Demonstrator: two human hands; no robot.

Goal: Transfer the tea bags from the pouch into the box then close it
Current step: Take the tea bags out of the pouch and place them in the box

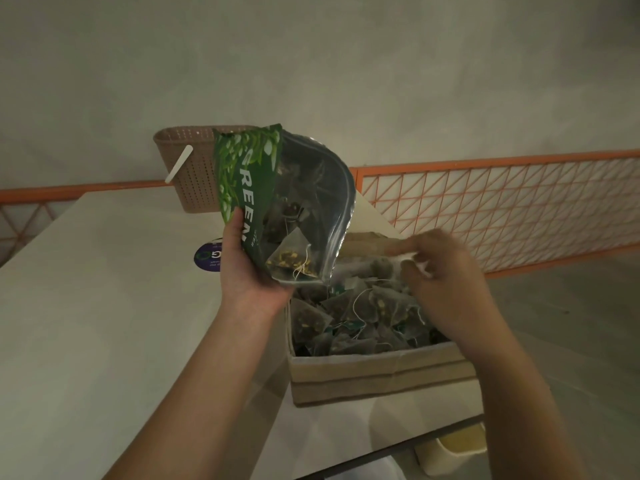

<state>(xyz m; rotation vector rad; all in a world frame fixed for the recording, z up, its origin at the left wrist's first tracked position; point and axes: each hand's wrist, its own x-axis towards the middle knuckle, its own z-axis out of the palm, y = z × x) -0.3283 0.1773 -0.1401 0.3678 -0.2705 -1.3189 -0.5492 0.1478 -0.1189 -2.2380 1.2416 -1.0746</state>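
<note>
At the near right corner of the desk (pixel 104 306) stands an open cardboard box (pixel 377 379), filled with many pyramid tea bags (pixel 349 323) and their strings. The right hand (pixel 446 285) hovers over the right side of the box. Its fingers (pixel 415 268) are curled and pinch something small and white, but it is blurred, so what it is cannot be told. This hand hides part of the tea bags and the right wall of the box.

The left hand (pixel 249 268) holds the green pouch (pixel 280 202) tilted above the left far edge of the box, with the thumb on the printed front and the other fingers under the lower end. Through the clear back of the pouch some tea bags show; one lies at the low mouth, just beside the palm.

Behind the left hand a round purple label (pixel 206 256) lies on the desk, half hidden. At the far edge stands a beige perforated basket (pixel 194 168), partly covered by the pouch.
</note>
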